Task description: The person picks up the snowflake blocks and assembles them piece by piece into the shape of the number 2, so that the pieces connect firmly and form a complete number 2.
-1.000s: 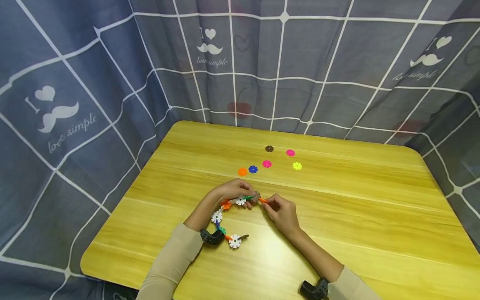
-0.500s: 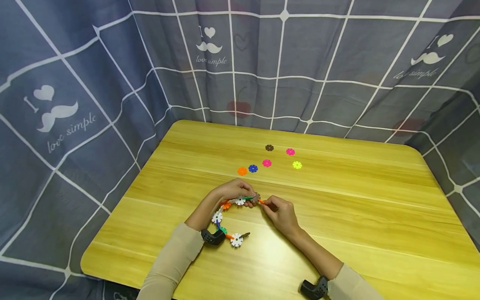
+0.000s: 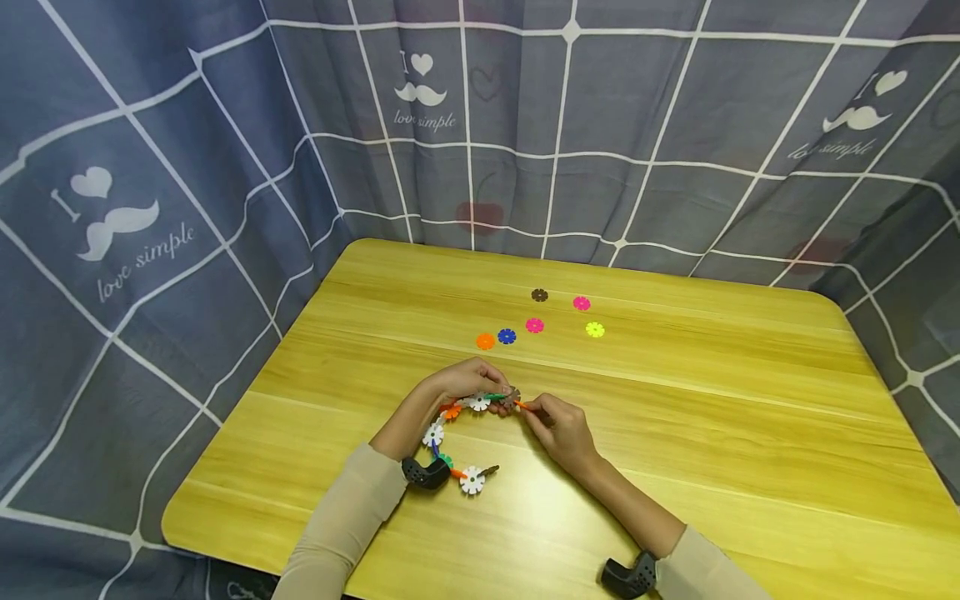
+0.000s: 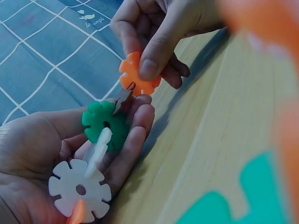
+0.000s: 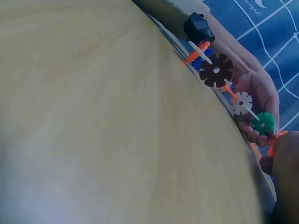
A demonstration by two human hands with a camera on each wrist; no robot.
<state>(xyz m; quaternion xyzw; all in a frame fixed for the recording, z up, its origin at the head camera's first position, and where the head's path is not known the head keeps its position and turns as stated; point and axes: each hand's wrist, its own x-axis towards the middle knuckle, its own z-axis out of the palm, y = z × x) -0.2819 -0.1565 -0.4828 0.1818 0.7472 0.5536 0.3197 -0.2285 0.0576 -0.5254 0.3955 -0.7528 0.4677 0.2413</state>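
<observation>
My left hand (image 3: 468, 379) holds a chain of slotted snowflake discs, its fingers curled about the green disc (image 4: 97, 116) and the brown disc (image 4: 123, 100) near the chain's end. With thumb and fingers my right hand (image 3: 567, 429) pinches an orange disc (image 4: 128, 73), whose edge meets the brown one. A white disc (image 4: 65, 182) lies over the left palm in the left wrist view. From there the chain curves back under the left wrist to another white disc (image 3: 472, 481) with a dark brown disc (image 3: 489, 471) slotted on, at the loose end.
Loose discs lie farther back on the wooden table (image 3: 712, 400): orange (image 3: 485, 342), blue (image 3: 507, 337), two pink, one of them nearer (image 3: 535, 326), brown (image 3: 540, 295) and yellow (image 3: 595, 330). A grey checked curtain (image 3: 510, 108) hangs behind and at the left.
The right hand has shifted very slightly left with the orange disc, which shows thinner against the brown one. The left hand stays in place.
</observation>
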